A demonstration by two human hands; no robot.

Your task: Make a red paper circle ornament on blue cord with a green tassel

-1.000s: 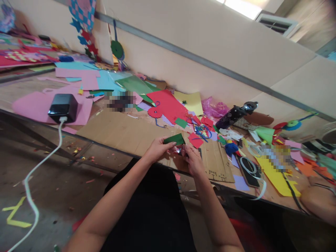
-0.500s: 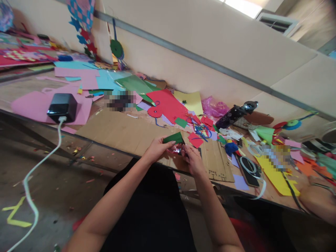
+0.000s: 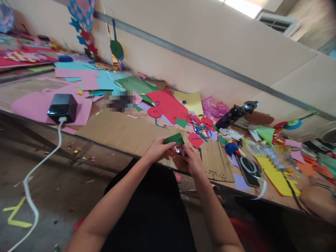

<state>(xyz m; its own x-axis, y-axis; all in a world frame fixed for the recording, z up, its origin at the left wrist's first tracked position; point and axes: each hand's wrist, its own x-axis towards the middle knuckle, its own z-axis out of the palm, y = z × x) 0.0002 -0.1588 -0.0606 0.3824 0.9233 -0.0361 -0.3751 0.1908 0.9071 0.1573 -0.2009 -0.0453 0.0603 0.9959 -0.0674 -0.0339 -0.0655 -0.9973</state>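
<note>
Over the front edge of the table, my left hand [image 3: 157, 149] is closed, pinching a small green piece of craft paper or foam [image 3: 173, 139] between thumb and fingers. My right hand [image 3: 192, 155] is closed at the right end of that piece. A thin dark tip shows by its fingers, but the thing it belongs to is mostly hidden. Something shiny and pinkish glints between the two hands, too small to name. Beneath them lies a flat sheet of brown cardboard [image 3: 126, 130].
Behind my hands lie a red sheet [image 3: 166, 103], red squares [image 3: 195, 140], a green square [image 3: 181, 122] and tangled blue cord. A black charger [image 3: 62, 107] with a white cable stands left. Rightward are a dark bottle [image 3: 232, 116], a phone [image 3: 248, 171] and another person's arm [image 3: 319, 197].
Almost nothing differs. Both hands keep the same place, and the green piece is tilted very slightly differently.
</note>
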